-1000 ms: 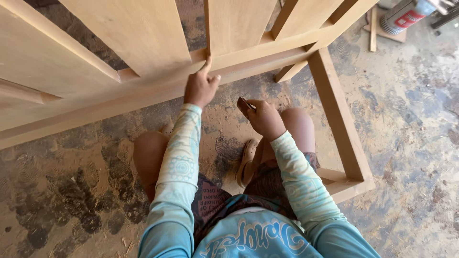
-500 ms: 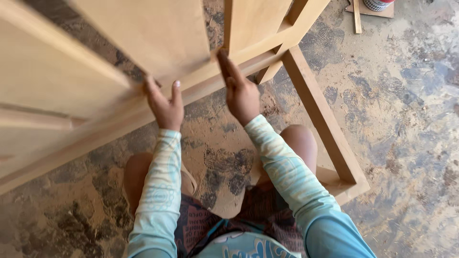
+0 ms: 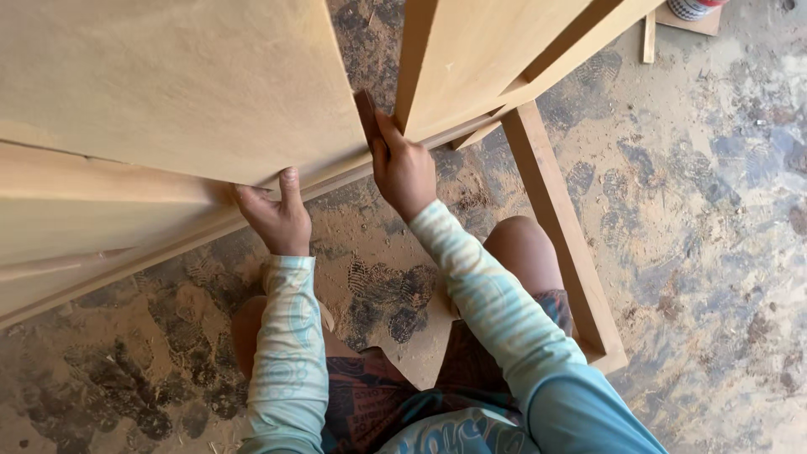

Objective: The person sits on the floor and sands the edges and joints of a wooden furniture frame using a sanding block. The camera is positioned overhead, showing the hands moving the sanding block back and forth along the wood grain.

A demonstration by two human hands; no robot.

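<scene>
Right fingers (image 3: 382, 139) first: I see them stretched out long and pressed flat on a small dark brown sanding block (image 3: 366, 118), which sits in the gap between two pale wooden panels (image 3: 193, 84) of the big light-wood frame (image 3: 555, 210). The right hand (image 3: 405, 172) is closed over that block from below, thumb side tucked against the right-hand panel's edge.

Left fingers (image 3: 290, 181) now: thumb up against the lower edge of the left panel, the other fingers curled under it where it meets the frame's slanting rail (image 3: 151, 252). The left hand (image 3: 277, 219) is gripping that edge, half closed, nothing loose in it. It sits just left of and lower than the block.

Moving outward, both arms wear pale patterned long sleeves (image 3: 290, 353), and bare knees show below the frame's rail. Under the frame I see a dusty concrete floor (image 3: 698, 252) with sawdust and dark patches. Far beyond the frame's upper right corner, a red-and-white can (image 3: 693, 7) stands on a scrap of wood.
</scene>
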